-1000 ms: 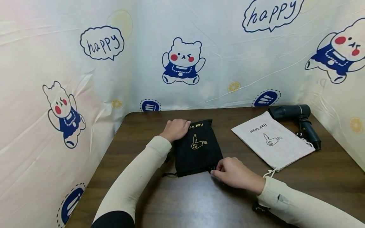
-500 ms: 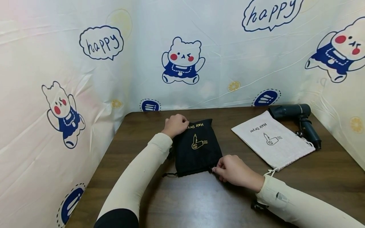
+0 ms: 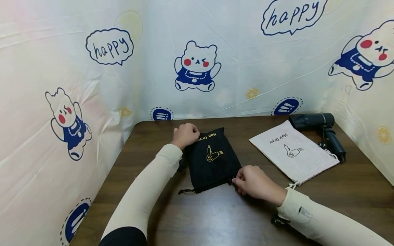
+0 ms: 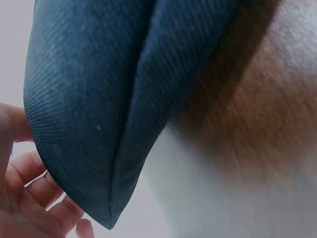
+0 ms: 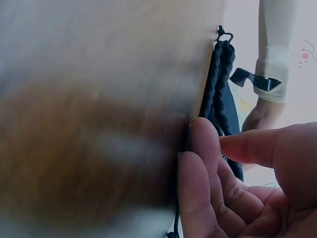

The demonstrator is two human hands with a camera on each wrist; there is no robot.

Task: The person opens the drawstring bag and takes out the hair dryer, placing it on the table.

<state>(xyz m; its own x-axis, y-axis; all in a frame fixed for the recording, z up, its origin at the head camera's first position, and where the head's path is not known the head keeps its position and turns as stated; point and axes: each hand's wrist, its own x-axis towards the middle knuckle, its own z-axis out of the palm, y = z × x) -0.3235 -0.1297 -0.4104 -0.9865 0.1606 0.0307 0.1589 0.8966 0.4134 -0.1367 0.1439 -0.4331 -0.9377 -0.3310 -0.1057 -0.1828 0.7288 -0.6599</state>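
Note:
A black drawstring pouch (image 3: 213, 164) printed "Hair Dryer" in gold lies on the table. My left hand (image 3: 186, 135) grips its far left corner with curled fingers. In the left wrist view, a dark fabric corner of the pouch (image 4: 99, 109) hangs large in front of that hand (image 4: 34, 198). At the near right corner, my right hand (image 3: 257, 182) pinches the drawstring between thumb and fingers. The right wrist view has the thumb and fingertips (image 5: 205, 144) meeting beside the gathered mouth, with a knotted cord end (image 5: 173, 234) hanging below. Another cord loop (image 3: 186, 191) sticks out at the near left corner.
A white pouch (image 3: 293, 153), also printed "Hair Dryer", lies to the right. A dark hair dryer (image 3: 332, 133) rests behind it, partly covered. Patterned fabric (image 3: 197, 102) hangs behind the brown wooden table (image 3: 197, 222) and along both sides.
The black pouch has turned slightly, its far edge shifting left and its near edge right. My left hand moved a little away and left with it; my right hand shifted slightly right.

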